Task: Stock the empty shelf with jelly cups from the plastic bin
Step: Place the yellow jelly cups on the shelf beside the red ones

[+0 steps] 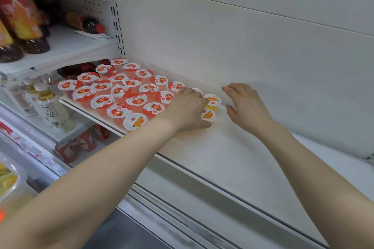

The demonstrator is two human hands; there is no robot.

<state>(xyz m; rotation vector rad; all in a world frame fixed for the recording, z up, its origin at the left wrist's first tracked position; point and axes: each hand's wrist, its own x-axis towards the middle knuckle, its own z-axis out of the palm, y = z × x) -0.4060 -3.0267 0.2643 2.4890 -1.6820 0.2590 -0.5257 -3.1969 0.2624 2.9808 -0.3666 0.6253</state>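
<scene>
Grips with the left hand (187, 108) one orange jelly cup (208, 115) at frame centre, on the white shelf (222, 153). Holds the right hand (245, 104) open just right of it, fingers relaxed. Counts nineteen strawberry jelly cups (121, 91) in rows centre left, three orange in plain view, and one plastic bin (19, 176) lower left

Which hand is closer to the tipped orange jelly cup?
Left. The left hand grips the tipped orange jelly cup; the right hand is apart, to its right, over the shelf.
</scene>
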